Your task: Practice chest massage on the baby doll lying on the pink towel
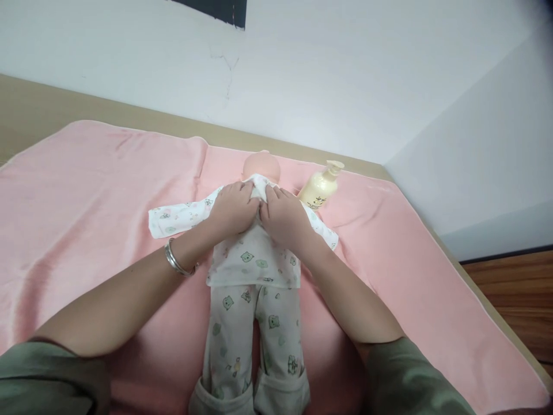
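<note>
A baby doll [261, 166] lies stretched out with its head at the far end and its legs toward me. It is dressed in a white shirt [256, 266] printed with small green animals and matching pants [231, 340] with cuffs turned up at the ankles. Both sleeves spread out to the sides. At the neck of the shirt, my left hand [235, 208] and my right hand [285, 214] sit side by side, fingers closed on the fabric, which is bunched up between them. My hands hide the doll's chest.
A cream pump bottle [319, 187] leans at a tilt beside the doll's head, close to the right sleeve. Under everything is a wrinkled pink blanket [389, 259] on a wooden surface [34, 95]. A white wall [324, 75] rises behind it.
</note>
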`<state>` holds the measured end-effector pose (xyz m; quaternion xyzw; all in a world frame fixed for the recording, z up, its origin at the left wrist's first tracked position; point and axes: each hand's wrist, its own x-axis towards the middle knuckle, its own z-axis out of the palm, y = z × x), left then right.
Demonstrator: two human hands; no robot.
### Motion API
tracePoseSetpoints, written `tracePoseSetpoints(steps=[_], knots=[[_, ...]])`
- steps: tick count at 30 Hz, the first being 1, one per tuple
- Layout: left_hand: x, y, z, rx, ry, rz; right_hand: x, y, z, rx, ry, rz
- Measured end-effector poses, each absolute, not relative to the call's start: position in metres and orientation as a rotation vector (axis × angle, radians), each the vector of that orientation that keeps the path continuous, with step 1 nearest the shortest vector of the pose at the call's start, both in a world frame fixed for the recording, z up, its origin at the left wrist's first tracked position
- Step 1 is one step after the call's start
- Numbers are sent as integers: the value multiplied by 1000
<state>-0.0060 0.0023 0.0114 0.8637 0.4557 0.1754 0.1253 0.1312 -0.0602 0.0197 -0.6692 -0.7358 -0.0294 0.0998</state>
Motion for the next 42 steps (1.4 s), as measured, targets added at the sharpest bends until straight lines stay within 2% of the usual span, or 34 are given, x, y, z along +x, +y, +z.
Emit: tracePoseSetpoints(steps=[5,12,16,22,30,36,40,42], knots=[[-2,-3,11,2390,1524,527,127,-63,23,-1969,-2162,-82],[6,-34,11,2550,1403,687,151,-33,13,-2060,-2069,56],[0,-14,12,2503,1300,586,140,-48,20,-2048,-2170,-16],[-3,0,16,2425,1483,472,123,-69,23,-1943,-2226,-191],[5,-40,15,2573,1453,560,149,-36,18,-2053,-2080,61],[-1,-12,8,2490,1319,614,140,-63,24,-2003,-2380,-143],[-5,5,0,2431,1350,652,127,-82,29,-1990,-2368,-320],[-4,4,-4,2447,1343,725,126,-80,30,-1953,-2347,-299]])
